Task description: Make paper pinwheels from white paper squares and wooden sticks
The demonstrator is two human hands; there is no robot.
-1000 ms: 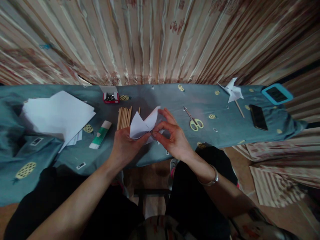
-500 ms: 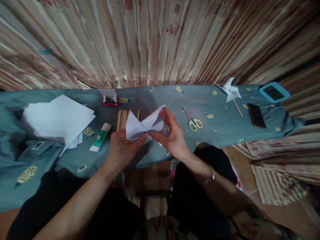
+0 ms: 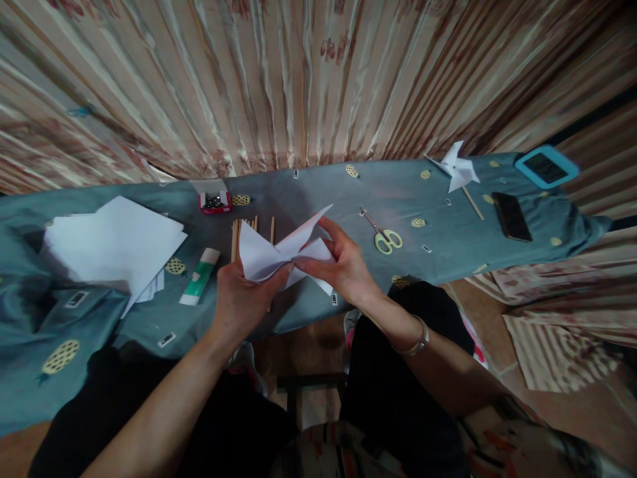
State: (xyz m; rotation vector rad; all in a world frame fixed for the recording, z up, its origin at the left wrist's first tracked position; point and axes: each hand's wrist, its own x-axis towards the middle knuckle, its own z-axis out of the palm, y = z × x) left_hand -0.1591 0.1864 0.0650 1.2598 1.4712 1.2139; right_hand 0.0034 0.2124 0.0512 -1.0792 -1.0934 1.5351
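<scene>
A white paper pinwheel [image 3: 266,255], its corners folded toward the middle, is held up between both hands over the near side of the table. My left hand [image 3: 241,295] grips its left part, the thumb pressed near the centre. On the other side, my right hand [image 3: 343,265] pinches the paper with thumb and fingers, and both thumbs nearly meet at the centre. Wooden sticks [image 3: 235,240] lie partly hidden behind the paper. Scissors [image 3: 382,234] with yellow-green handles rest to the right of my right hand. A green and white glue stick [image 3: 200,277] lies left of my left hand.
A stack of white paper [image 3: 112,249] lies at the left of the cloth-covered table [image 3: 318,189]. Behind the sticks stands an open red box [image 3: 215,202] of small metal pieces. Rightward are a finished pinwheel [image 3: 458,170] on a stick, a phone [image 3: 511,216] and a blue-framed device [image 3: 546,166].
The view has tilted slightly. The paper's left corner has spread a little further left, and more of a lower corner shows beneath my right hand. Both hands keep their hold.
</scene>
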